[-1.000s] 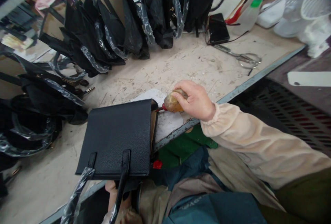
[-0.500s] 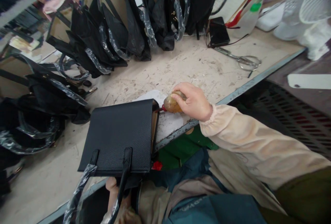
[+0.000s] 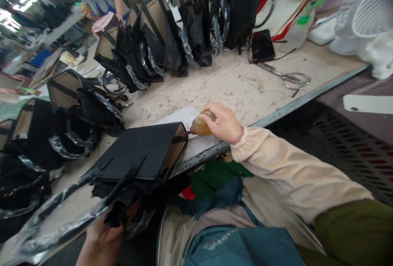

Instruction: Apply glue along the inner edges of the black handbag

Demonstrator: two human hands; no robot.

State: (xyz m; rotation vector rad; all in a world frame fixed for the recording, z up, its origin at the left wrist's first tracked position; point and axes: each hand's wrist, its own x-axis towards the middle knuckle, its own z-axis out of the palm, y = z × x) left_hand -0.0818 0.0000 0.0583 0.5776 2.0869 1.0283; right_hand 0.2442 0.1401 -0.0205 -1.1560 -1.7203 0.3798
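Note:
A black handbag [image 3: 138,147] lies on its side at the table's front edge, its tan inner edge showing at the right end. My right hand [image 3: 224,122] is closed round a yellowish squeeze bottle [image 3: 201,125], whose red nozzle touches or nearly touches the bag's side edge. Beneath the bag's near end, my left hand [image 3: 106,233] is partly hidden by dark fabric and the plastic-wrapped handles [image 3: 64,213]; its fingers cannot be made out clearly. A white sheet [image 3: 190,147] lies under the bottle.
Several black bags [image 3: 166,32] stand in a row along the back and left. Scissors [image 3: 288,77], a dark flat case [image 3: 262,46] and a white fan [image 3: 362,16] sit to the right. A person [image 3: 107,2] is at the far left.
The bag has tilted flatter, and its handles have swung out to the left. My left hand shows more, lower left. The bottle stays at the bag's edge in my right hand.

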